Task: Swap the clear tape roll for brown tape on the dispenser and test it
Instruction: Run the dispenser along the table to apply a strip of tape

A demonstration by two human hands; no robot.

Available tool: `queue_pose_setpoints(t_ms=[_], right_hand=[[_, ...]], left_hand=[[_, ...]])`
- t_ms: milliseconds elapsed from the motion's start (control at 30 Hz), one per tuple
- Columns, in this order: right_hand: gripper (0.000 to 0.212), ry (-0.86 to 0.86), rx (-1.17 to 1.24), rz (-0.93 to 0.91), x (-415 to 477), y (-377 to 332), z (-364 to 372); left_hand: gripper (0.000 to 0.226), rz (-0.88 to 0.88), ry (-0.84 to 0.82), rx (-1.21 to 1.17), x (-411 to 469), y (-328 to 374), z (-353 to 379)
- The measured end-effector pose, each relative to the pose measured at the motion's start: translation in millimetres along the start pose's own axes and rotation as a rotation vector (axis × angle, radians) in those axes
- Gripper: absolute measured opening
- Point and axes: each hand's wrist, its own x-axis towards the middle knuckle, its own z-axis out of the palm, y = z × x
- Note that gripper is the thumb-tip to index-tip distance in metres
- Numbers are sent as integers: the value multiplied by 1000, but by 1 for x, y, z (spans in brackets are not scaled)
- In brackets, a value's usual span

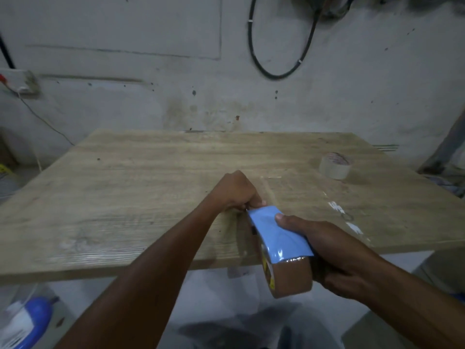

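Over the table edge, both hands' fingers clench the brown-taped dispenser.

The pale wooden desk looked matt, with a coarse grain. The light-blue plastic dispenser shell was smooth and glossy. The brown tape roll had a dull sheen. At two o'clock, the clear tape roll looked translucent and filmy.

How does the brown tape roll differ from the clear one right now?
The brown tape roll is opaque and mounted on the blue dispenser, held in the hands over the table's near edge; the clear tape roll is translucent and lies loose, flat on the table, far right. Both look similar in width.
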Motion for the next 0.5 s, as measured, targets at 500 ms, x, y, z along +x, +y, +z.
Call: queue_pose_setpoints(t_ms=[500], right_hand=[[37, 51, 18, 65, 9, -7, 1]], left_hand=[[10, 153, -33, 121, -6, 0, 2]])
